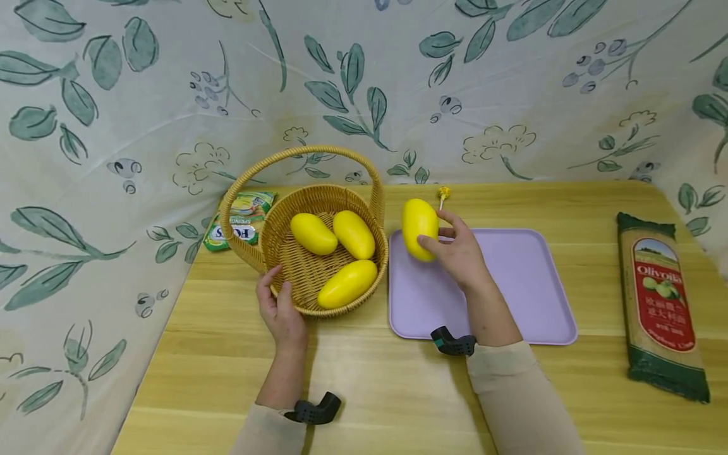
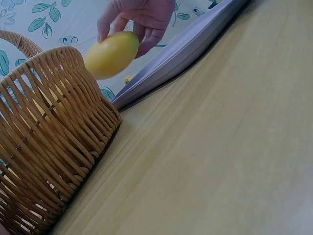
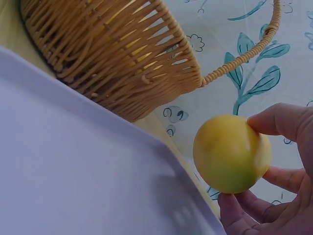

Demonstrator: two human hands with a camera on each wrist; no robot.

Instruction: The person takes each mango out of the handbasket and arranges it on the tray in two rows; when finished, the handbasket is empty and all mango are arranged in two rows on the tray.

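My right hand (image 1: 457,253) pinches a yellow mango (image 1: 419,229) between thumb and fingers, raised over the far left corner of the lilac tray (image 1: 523,284). The right wrist view shows this mango (image 3: 230,154) end-on, with a greenish patch. My left hand (image 1: 282,316) holds the near left rim of a wicker basket (image 1: 296,308), thumb over the rim and fingers along the outside. Inside the basket lie three more yellow mangoes, one at the front (image 1: 348,284). In the left wrist view the basket's woven side (image 2: 49,137) hides most of its contents.
A green and yellow packet (image 1: 241,218) lies behind the basket at left, under its tall arched handle (image 1: 307,150). Beyond the tray is a yellow-wrapped lollipop (image 1: 443,193). A spaghetti pack (image 1: 662,297) lies at the right. Patterned cloth (image 1: 398,82) hangs behind the wooden table.
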